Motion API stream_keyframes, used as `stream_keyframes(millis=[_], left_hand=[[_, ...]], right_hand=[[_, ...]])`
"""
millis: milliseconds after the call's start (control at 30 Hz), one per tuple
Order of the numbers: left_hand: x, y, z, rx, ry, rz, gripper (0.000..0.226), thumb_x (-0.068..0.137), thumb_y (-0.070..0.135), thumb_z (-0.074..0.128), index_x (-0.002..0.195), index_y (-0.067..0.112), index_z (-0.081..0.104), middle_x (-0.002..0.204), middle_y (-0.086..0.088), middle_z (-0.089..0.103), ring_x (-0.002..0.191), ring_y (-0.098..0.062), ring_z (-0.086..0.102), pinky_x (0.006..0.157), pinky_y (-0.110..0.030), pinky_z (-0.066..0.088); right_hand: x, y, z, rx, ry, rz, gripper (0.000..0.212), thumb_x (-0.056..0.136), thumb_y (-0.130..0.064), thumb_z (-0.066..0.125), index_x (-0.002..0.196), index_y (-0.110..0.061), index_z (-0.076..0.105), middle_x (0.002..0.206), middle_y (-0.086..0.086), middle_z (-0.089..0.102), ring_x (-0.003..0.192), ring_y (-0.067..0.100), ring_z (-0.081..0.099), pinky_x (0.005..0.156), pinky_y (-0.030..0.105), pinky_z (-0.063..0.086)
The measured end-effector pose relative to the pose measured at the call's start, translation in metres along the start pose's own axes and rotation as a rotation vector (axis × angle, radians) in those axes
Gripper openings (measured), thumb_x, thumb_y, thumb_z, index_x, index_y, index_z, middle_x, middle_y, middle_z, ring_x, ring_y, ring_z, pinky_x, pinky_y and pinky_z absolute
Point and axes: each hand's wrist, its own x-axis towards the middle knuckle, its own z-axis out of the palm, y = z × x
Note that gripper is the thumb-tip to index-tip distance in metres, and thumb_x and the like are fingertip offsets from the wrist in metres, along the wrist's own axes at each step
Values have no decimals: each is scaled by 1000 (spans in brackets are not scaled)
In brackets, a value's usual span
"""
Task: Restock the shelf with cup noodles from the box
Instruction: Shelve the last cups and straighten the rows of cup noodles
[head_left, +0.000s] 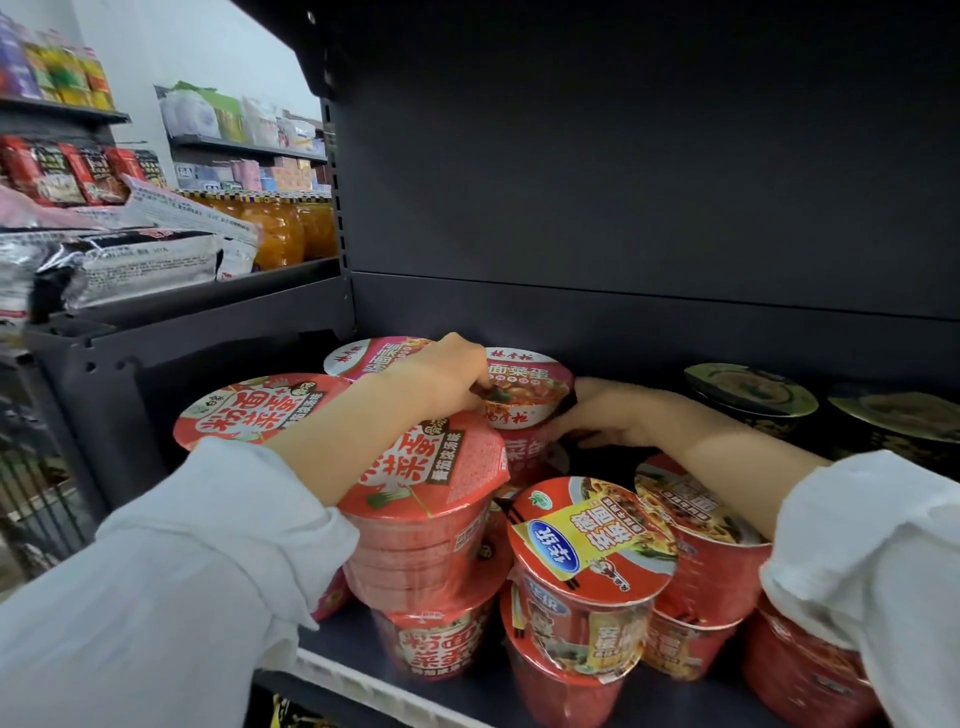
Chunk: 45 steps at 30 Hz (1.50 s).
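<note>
Two hands, about ten red cup noodles, two dark bowls.

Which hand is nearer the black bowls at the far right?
Right. The right hand lies just left of the black bowls; the left hand rests farther left on a pink-lidded cup.

My sleeves were soft white matt cloth. The cup noodles wore glossy shrink film over printed paper lids. The shelf was dark matt painted metal; the packets beside it shone like crinkled foil.
</note>
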Motion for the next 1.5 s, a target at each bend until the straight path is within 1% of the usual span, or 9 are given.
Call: stream_keyframes(millis=[100,267,333,567,767,1000,1133,1300,1500], left_hand=[[1,2,1,-28,-3,-6,35,91,18,59,125,13,61,112,-6,65,91,-20,62,70,-22,41],[0,-1,1,-91,-12,-6,35,90,22,61,124,16,62,112,-3,67,87,-14,58,72,-21,40],[-1,-5,0,-114,-26,-11,34,90,22,61,124,17,62,112,-1,67,87,-12,56,74,-21,40],[-1,-3,0,-119,-104,-119,34,91,11,44,118,7,64,115,-13,63,98,-24,59,86,-36,48],[-42,-1,-2,-189,111,-114,30,97,22,46,120,16,64,121,-5,58,112,-20,52,89,-24,38],[-117,-15,4,-276,350,-156,18,93,17,53,101,13,69,106,0,68,100,-15,61,84,-23,43],[-142,-26,18,-276,407,-107,15,92,18,56,98,13,69,102,-2,66,97,-19,60,80,-26,41],[-159,-36,35,-315,458,-20,23,92,13,49,109,12,65,112,-7,58,104,-23,55,90,-42,45],[-193,-44,63,-511,747,-132,9,91,7,48,99,8,52,101,0,48,86,-15,47,71,-19,37]], right_hand=[[-5,-3,-3,75,139,-173,117,71,-10,80,151,-25,-4,149,4,33,135,24,37,105,37,36],[-17,0,-1,-220,243,-383,43,75,-24,77,116,-16,67,118,3,66,111,18,60,84,22,48],[-21,2,5,-299,351,-412,36,79,-30,73,111,-16,69,116,3,67,107,17,60,77,16,45],[-28,-10,33,-708,605,-210,47,84,-49,61,120,-19,58,134,9,33,126,27,36,93,40,46],[-33,-15,28,-780,438,-307,47,90,-32,59,131,-12,49,135,11,45,126,28,41,107,37,35],[-85,-36,44,-438,270,-656,39,89,-20,59,128,-21,56,127,-1,59,115,13,54,92,23,42],[-110,-49,75,-627,211,-735,42,88,-28,60,129,-21,55,132,-2,55,122,14,49,98,25,37],[-126,-54,116,-835,154,-649,55,84,-52,58,127,-17,55,119,6,55,110,20,50,94,39,44],[-132,-55,131,-1005,301,-536,37,89,-34,59,116,-8,59,109,10,58,101,25,55,87,42,47]])
